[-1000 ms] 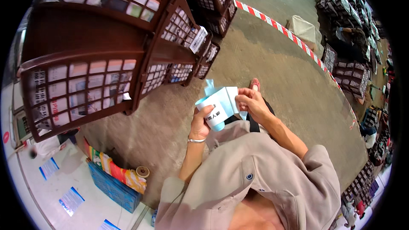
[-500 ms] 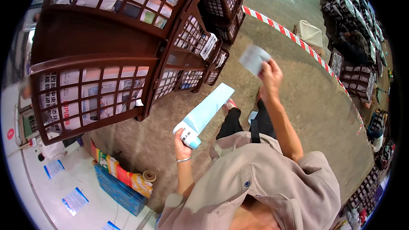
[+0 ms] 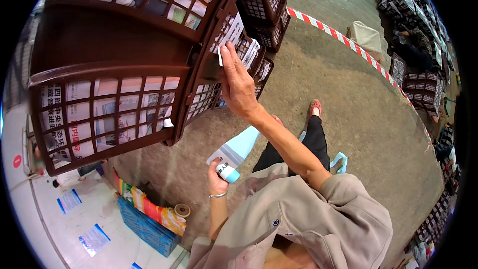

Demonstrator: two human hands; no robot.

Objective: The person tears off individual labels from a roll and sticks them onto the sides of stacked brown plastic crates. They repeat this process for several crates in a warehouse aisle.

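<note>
My right hand (image 3: 240,87) reaches up to a brown plastic crate (image 3: 119,35), its fingers stretched out and close together. The fingertips press a white printed label (image 3: 232,32) against the crate's narrow slatted side. Lower down, my left hand (image 3: 217,182) grips a roll of labels (image 3: 227,170), its fingers wrapped round it. From the roll a pale blue backing strip (image 3: 241,144) hangs out toward my feet; its far end is hidden behind my right forearm. Another white label (image 3: 250,54) is on the crate just beyond.
Stacked brown crates (image 3: 259,0) with papers inside stand beyond. Red-and-white barrier tape (image 3: 343,40) crosses the floor on the right, with more crates (image 3: 420,92) behind it. At lower left are a blue patterned box (image 3: 147,226), a wooden spool (image 3: 182,210) and a white surface (image 3: 55,229).
My right hand has moved left with the white label, from above the floor to the crate's side, and its pinch has opened into flat fingers. My left hand keeps hold of the roll.
</note>
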